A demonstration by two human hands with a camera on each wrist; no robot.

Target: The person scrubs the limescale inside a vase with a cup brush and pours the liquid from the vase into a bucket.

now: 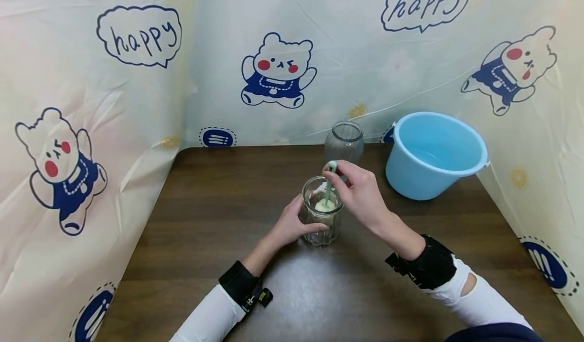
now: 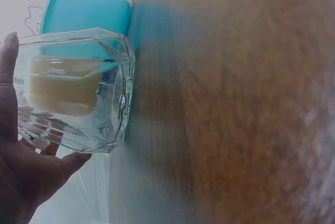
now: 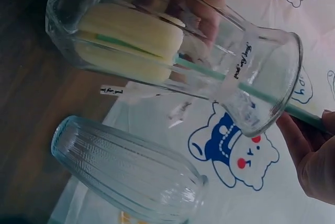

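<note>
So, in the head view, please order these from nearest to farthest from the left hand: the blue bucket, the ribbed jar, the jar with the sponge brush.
1. Jar with the sponge brush: gripped by the left hand, table centre.
2. Ribbed jar: behind it, near the backdrop.
3. Blue bucket: far right, back corner.

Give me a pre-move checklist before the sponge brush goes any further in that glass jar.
1. Left hand holds the glass jar steady on the table: ok.
2. Right hand has a pinch grip on the brush handle: ok.
3. Sponge head sits well down inside the jar: ok.
4. Second ribbed jar stands apart behind, not touching: ok.
5. Blue bucket stands upright, off to the right: ok.
6. Water in the held jar: cannot tell.
</note>
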